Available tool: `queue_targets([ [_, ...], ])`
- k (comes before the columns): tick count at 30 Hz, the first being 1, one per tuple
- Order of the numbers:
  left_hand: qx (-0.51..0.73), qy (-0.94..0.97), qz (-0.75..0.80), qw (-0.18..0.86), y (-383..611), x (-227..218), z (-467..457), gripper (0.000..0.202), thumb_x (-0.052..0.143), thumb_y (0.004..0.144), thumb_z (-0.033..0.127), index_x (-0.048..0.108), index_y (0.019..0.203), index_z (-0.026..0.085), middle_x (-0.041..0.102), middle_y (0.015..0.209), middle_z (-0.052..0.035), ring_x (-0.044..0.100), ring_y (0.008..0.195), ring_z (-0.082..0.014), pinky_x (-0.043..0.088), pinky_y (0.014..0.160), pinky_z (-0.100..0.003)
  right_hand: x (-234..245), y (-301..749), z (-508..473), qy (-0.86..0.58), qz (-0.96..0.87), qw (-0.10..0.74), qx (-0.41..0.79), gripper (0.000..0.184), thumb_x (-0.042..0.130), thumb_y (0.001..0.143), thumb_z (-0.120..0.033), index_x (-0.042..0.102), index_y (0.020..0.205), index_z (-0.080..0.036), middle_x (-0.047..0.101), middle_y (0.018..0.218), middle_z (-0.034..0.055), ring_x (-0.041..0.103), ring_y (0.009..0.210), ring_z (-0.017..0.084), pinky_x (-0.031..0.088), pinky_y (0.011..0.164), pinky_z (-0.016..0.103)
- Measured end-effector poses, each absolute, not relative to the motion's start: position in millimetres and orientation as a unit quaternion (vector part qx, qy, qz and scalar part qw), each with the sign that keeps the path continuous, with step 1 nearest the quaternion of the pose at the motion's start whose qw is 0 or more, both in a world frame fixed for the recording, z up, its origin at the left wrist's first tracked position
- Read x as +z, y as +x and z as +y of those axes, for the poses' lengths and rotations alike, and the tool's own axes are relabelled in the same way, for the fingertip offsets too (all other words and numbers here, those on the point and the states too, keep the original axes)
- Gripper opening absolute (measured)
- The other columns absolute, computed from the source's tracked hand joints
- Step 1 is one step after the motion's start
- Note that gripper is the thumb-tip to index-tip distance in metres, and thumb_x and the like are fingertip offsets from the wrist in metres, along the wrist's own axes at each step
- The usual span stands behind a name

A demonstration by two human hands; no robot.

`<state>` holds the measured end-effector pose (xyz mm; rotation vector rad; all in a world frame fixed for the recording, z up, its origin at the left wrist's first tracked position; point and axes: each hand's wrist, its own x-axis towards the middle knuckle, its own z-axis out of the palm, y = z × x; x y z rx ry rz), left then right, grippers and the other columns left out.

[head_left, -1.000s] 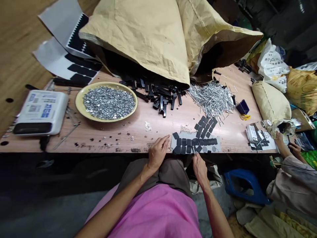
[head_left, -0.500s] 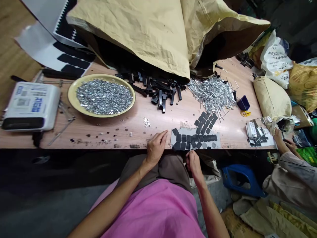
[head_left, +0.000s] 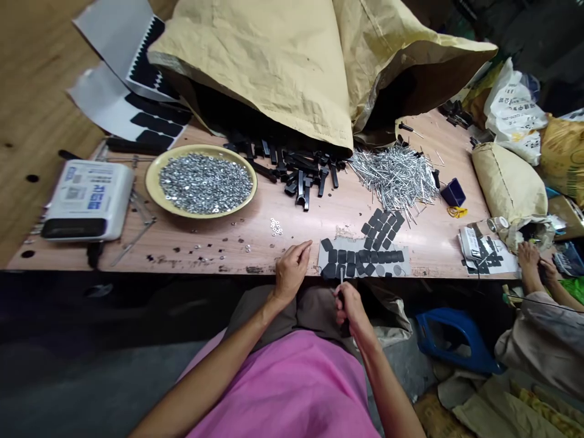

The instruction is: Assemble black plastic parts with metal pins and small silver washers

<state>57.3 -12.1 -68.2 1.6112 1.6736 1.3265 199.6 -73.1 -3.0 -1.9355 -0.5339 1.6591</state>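
My left hand (head_left: 291, 272) rests at the table's near edge, fingers loosely curled, its fingertips touching the left end of a white sheet (head_left: 362, 263) covered with black rubber pads. Nothing shows in that hand. Just below the sheet's near edge, my right hand (head_left: 349, 302) is closed in a pinch on a thin metal pin (head_left: 342, 275) that points up toward the pads. More loose black pads (head_left: 382, 226) lie just behind the sheet.
A yellow dish of small silver nuts (head_left: 205, 177) stands left of centre. A heap of metal pins (head_left: 392, 173), black plastic parts (head_left: 298, 170) and a big paper sack (head_left: 292, 61) lie behind. A white box (head_left: 89, 198) sits far left. Another person's hands (head_left: 533, 258) work at right.
My right hand has drawn back from the sheet toward my lap and closed on a thin pin. The left hand has stayed at the sheet's left end.
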Motion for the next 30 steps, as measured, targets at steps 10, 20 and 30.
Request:
queue_targets([
  [10,0.501,0.588,0.586,0.245,56,-69,-10,0.021,0.048,0.085,0.02,0.069,0.091,0.018,0.073,0.088,-0.0061,0.068,0.078,-0.0169,0.052,0.07,-0.027,1,201,-72,-0.683,-0.177,0.279,0.651,0.012,0.042,0.07,-0.034,0.042,0.07,-0.022,0.036,0.04,-0.0125,0.019,0.029,0.003,0.015,0.032,0.014],
  [20,0.486,0.596,0.595,0.235,54,-66,-12,0.021,0.049,0.085,0.02,0.069,0.09,0.018,0.073,0.085,-0.0058,0.068,0.076,-0.0163,0.052,0.068,-0.026,2,211,-69,-0.644,-0.123,0.269,0.705,0.014,0.047,0.071,-0.035,0.043,0.07,-0.022,0.037,0.04,-0.0123,0.017,0.03,0.002,0.013,0.033,0.014],
  [30,0.473,0.589,0.604,0.254,54,-68,-13,0.022,0.049,0.085,0.021,0.07,0.09,0.019,0.073,0.085,-0.0049,0.067,0.078,-0.0159,0.053,0.07,-0.026,-10,283,-120,-0.715,-0.082,0.316,0.618,0.037,0.064,0.065,-0.051,0.058,0.08,-0.018,0.043,0.045,-0.0088,0.029,0.03,0.004,0.024,0.033,0.018],
])
